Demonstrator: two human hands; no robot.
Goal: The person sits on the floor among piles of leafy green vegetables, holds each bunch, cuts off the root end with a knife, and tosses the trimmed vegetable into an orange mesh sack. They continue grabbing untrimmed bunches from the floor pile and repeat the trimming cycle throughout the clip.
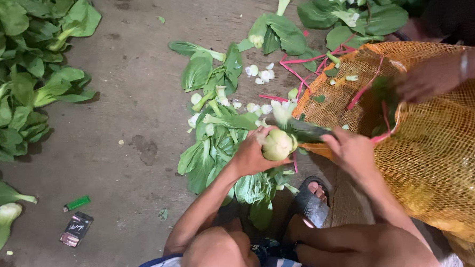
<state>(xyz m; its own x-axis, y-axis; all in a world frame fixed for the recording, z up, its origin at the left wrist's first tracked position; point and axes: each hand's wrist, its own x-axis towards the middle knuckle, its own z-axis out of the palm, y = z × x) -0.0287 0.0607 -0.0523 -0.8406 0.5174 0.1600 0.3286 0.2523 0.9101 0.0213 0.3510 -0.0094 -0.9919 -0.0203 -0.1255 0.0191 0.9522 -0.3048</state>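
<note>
Place: an informal vegetable sorting spot, market or farm yard, worked at ground level.
Floor: bare, stained concrete floor (134, 100), with no table.
Produce: loose bok choy heaps (16, 79) and trimmed leaves (216, 134) lying straight on the ground.
Packing: a large orange mesh sack (441, 151) with pink ties (304, 66).
Posture: a sandalled foot (311, 198) of someone squatting.

Bok choy (277, 144) in left hand (252, 155): smooth, waxy pale base, matt green leaves. Knife blade (305, 130) in right hand (350, 151): dark, dull metal. Sack (441, 156): coarse orange plastic mesh, open weave, pink plastic ties (304, 66). Floor (134, 100): rough grey concrete, stained, matt. Lighter (77, 203): glossy green plastic. Small pack (76, 229): glossy printed card. Sandal (310, 202): dark rubber, slight sheen. Other person's bracelet (463, 65): shiny metal.
</note>
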